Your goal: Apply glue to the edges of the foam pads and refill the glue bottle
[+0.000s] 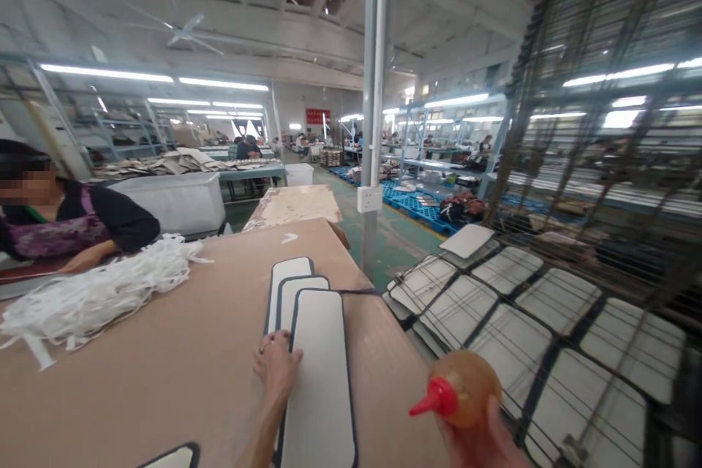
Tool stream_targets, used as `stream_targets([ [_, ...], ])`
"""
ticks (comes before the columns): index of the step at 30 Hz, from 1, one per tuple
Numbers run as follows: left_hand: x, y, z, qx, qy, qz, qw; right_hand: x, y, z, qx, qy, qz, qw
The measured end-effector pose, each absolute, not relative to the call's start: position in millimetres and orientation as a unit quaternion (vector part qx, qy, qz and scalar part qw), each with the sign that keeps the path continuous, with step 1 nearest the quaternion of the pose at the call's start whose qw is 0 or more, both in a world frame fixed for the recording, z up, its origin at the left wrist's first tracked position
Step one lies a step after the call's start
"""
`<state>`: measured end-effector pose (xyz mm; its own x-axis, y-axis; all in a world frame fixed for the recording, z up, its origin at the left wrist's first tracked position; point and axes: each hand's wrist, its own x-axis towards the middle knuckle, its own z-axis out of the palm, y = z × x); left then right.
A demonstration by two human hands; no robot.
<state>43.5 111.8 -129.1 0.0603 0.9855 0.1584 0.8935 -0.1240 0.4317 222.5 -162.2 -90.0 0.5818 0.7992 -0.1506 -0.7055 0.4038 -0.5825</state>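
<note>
My right hand (482, 442) is wrapped round a squeeze bottle (469, 384) of amber-brown colour, whose red pointed nozzle tilts left and down. It is held above the table's right edge. At the middle of the head view, three overlapping white panels with dark borders and rounded corners lie fanned out on the table. My left hand (277, 365) grips the left edge of the front panel (321, 373), its fingers bent over the panels behind. The middle panel (299, 284) and the rear panel (285, 269) show mainly at their upper ends. Part of another panel (172, 458) shows at the bottom edge.
The brown-covered table (164, 380) bears a heap of white strips (110, 285) at left. A co-worker (77, 219) sits beyond it. On the right, a wire rack (510, 336) holds several white panels. A grey post (373, 124) stands past the table's far right corner.
</note>
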Motion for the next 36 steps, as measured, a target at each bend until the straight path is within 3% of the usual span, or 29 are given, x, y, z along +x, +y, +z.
stream_targets([
  [8, 48.8, 127.6, -137.0, 0.737, 0.629, 0.221, 0.112, 229.6, -152.8, -85.3, -0.178, -0.006, 0.452, 0.874],
  [21, 59.4, 131.2, -140.2, 0.72, 0.66, 0.163, 0.141, 227.9, -145.9, -90.1, -0.172, 0.015, 0.476, 0.862],
  [36, 57.6, 76.1, -133.0, 0.712, 0.662, 0.206, 0.109, 223.5, -151.8, -113.4, -0.196, 0.084, 0.471, 0.856],
])
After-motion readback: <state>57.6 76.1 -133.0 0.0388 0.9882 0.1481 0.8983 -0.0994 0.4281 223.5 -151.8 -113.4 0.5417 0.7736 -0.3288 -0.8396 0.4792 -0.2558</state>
